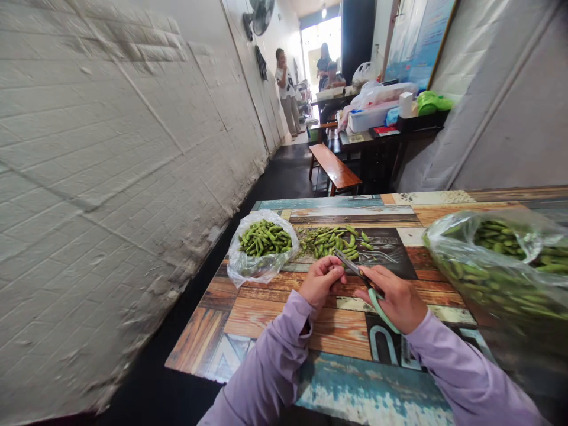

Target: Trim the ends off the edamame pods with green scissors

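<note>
In the head view, the right hand [398, 297] grips green-handled scissors [378, 305], blades angled toward the left hand [322, 279], its fingers curled together, contents hidden. Loose pods [338, 241] lie just beyond on the bench [270, 319], presumably for easy reach.

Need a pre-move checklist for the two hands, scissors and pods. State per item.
1. Scissors secure: ok, right hand grips the handles.
2. Pod between the left hand's fingers: cannot tell, too small and partly hidden.
3. Left fingertips well clear of the blades: not ok, the blades look very close.
4. Loose pods within reach: ok, they lie just beyond both hands.
5. Small bag open: ok, pods show in its mouth.
6. Large bag stable: cannot tell; it sits at the right, full of pods.
</note>
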A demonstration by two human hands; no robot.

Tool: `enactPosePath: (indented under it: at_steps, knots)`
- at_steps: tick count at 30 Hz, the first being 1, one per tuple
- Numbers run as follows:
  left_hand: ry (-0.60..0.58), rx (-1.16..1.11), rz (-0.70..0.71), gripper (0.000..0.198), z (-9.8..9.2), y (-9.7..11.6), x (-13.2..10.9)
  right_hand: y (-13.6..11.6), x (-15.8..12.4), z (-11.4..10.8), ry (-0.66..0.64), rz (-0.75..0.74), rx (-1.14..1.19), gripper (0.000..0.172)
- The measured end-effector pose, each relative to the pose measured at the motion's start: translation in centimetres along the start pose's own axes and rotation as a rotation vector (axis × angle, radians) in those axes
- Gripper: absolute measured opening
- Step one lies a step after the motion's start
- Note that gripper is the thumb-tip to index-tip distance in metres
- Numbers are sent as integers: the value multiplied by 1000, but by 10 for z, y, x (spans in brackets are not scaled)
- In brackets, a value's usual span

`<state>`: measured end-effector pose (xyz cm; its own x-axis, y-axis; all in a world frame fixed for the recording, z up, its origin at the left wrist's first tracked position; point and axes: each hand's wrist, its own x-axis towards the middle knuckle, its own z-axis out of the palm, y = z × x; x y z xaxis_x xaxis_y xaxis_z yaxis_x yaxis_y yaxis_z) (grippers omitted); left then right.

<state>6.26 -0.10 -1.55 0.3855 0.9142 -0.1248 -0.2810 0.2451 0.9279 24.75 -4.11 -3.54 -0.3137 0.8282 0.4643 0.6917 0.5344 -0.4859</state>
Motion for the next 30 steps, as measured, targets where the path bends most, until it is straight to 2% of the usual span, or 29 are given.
enactPosePath:
  at_steps: [4, 8, 11, 15, 21, 24, 26, 30]
  knots:
    - [85, -49, -5, 36, -9, 12, 2, 4, 0, -1, 65, 36, 0, 40]
    - [171, -247, 15, 33, -22, 24, 6, 9, 0, 2, 137, 70, 0, 43]
    - [200, -322, 11, 30, -29, 27, 9, 11, -1, 4, 149, 60, -7, 44]
    - [220, -286, 44, 30, -34, 24, 11, 11, -1, 3, 144, 60, -10, 44]
    - [254, -155, 45, 20, -37, 18, 16, 8, 0, 2, 139, 57, 12, 42]
    - [299, -17, 58, 17, -39, 11, 22, 7, 0, 4, 129, 53, 8, 40]
    - [322, 153, 125, 17, -41, 6, 28, 6, 0, 4, 120, 53, 10, 40]
    - [358, 604, 354, 14, -39, -3, 34, 5, 1, 3, 126, 47, 9, 39]
